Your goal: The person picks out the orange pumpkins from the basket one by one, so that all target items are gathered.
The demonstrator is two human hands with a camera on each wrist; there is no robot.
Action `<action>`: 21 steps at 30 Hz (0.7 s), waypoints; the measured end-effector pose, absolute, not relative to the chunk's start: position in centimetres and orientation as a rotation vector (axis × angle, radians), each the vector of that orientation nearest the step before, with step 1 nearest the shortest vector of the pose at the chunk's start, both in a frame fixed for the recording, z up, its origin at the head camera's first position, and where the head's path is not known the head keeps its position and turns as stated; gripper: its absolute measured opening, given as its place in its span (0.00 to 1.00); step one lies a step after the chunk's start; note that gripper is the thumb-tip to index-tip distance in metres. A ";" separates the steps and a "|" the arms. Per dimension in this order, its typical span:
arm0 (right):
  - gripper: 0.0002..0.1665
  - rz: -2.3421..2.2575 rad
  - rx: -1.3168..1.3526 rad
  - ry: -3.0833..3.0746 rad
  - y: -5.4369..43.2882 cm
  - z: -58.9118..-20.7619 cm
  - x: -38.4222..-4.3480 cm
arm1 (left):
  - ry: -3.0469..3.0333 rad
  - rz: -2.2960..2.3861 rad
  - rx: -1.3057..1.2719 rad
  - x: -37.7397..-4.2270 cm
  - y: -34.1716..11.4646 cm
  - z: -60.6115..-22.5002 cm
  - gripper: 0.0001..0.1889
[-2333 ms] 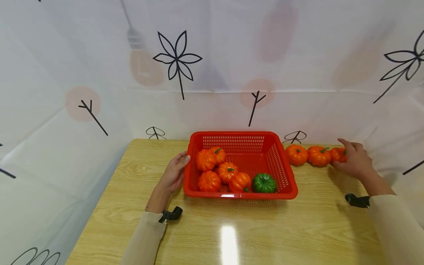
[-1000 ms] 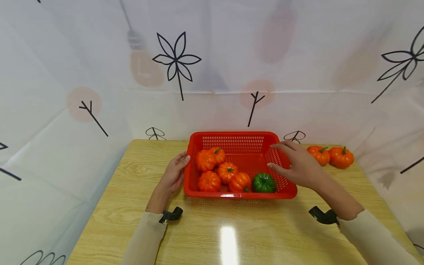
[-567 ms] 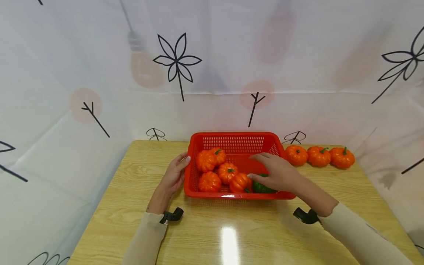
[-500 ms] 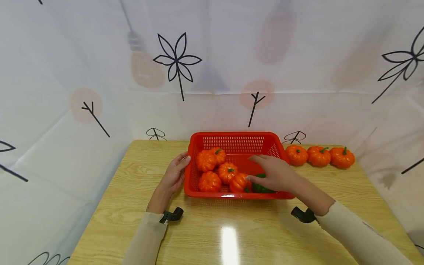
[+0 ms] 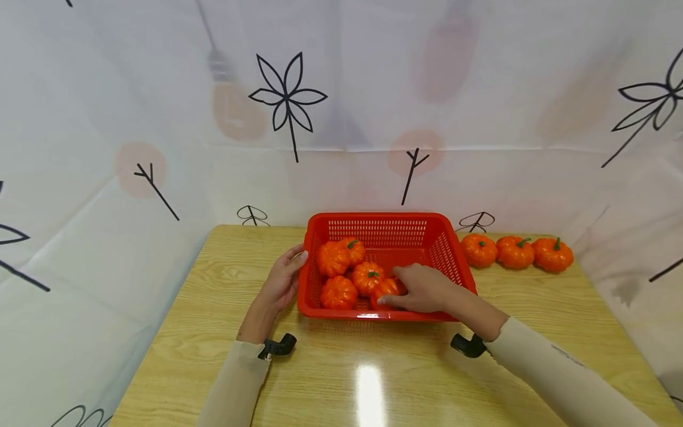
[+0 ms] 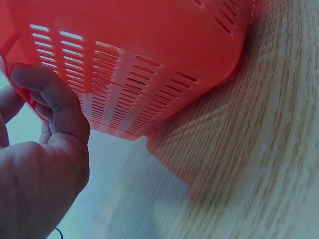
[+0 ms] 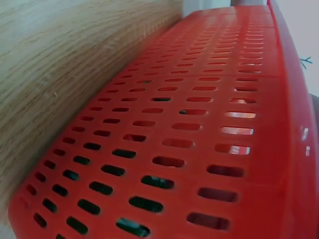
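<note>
A red slotted plastic basket [image 5: 376,316] holds several small orange pumpkins [image 5: 334,258]. My left hand [image 5: 280,280] grips the basket's left rim, its fingers curled over the edge in the left wrist view. My right hand [image 5: 427,289] reaches into the basket and holds a ribbed orange pumpkin [image 5: 385,289] near the front wall, thumb on its near side and fingers on its far side. The green pumpkin is covered by that hand in the head view; only dark green patches show through the slots in the right wrist view, where the right hand is hidden behind the basket wall [image 7: 164,109].
Three orange pumpkins [image 5: 515,252] stand in a row on the wooden table [image 5: 299,385], right of the basket along the back edge. A white printed cloth [image 5: 352,107] hangs behind and around the table.
My right hand has come from the row of pumpkins, over the basket's right side, and down onto the front orange pumpkin. The left hand and basket have stayed put.
</note>
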State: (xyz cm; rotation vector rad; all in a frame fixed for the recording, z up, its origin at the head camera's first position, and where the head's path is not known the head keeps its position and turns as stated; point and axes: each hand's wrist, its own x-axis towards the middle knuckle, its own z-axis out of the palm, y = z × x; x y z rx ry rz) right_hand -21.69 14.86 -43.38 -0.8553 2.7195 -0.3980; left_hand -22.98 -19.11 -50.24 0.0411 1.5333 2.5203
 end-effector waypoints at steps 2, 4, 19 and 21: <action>0.42 -0.419 -0.855 2.696 14.7 -43.6 -21.8 | 1.531 2.523 0.051 -23.0 -19.1 -50.3 0.21; 0.42 -0.430 -0.852 2.677 14.6 -43.8 -21.9 | 1.531 2.523 0.066 -23.0 -19.0 -50.4 0.22; 0.40 -0.497 -0.871 2.665 14.6 -44.1 -22.2 | 1.498 2.527 0.039 -23.1 -19.2 -50.8 0.23; 0.39 -0.529 -0.882 2.670 14.8 -43.9 -22.2 | 1.500 2.529 0.037 -23.1 -19.2 -50.7 0.23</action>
